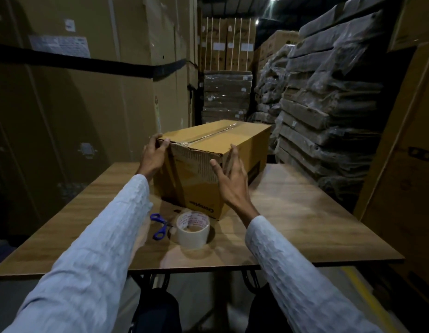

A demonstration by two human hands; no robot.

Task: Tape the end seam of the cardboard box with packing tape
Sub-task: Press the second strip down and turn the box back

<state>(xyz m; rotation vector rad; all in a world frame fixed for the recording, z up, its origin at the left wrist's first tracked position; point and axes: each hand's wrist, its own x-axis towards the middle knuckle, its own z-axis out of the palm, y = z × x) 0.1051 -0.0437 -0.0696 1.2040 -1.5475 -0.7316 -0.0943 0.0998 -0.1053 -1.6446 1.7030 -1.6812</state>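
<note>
Left hand [153, 156] gripped box [210, 164] corner; right hand [229, 179] flat, splayed. Tape roll [193, 230] untouched. Risk: box skidding on table [305, 224].

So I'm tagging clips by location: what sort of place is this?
Most likely a warehouse: tall cartons, wrapped stacks and a strapped pallet load surround the packing table.

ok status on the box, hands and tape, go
Left hand gripping cardboard box top corner, right hand open at near end. Tape roll and scissors untouched on table. Nothing blocking.
</note>
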